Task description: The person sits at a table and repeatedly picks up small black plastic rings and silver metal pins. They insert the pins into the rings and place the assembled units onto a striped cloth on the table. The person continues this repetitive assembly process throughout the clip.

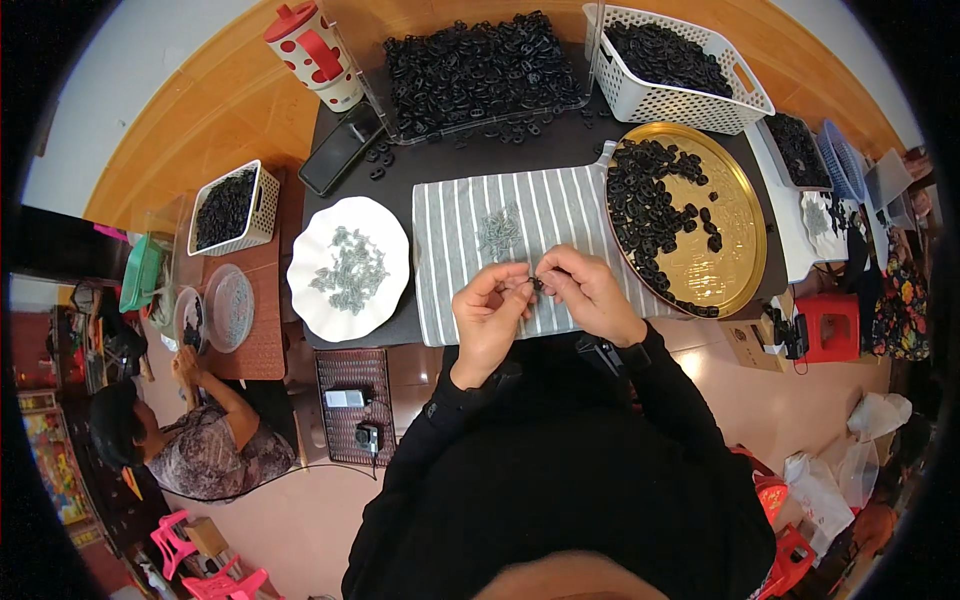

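Observation:
My left hand (490, 316) and my right hand (592, 296) meet over the grey-and-white striped cloth (445, 250). Both hands are closed in a pinch on one small black plastic piece (537, 285), mostly covered by the fingertips. Just beyond them on the cloth lies a little heap of small grey pieces (500, 230). More grey pieces (350, 270) are spread on a white scalloped plate (310, 305) to the left. At the right, a round gold tray (735, 250) holds many loose black oval pieces (650, 180).
Along the back stand a clear bin (480, 75) and a white perforated basket (690, 100), both full of black pieces. A phone (340, 150) and a polka-dot tumbler (318, 60) are at the back left. At a side table (262, 320) on the left, another person (215, 440) works.

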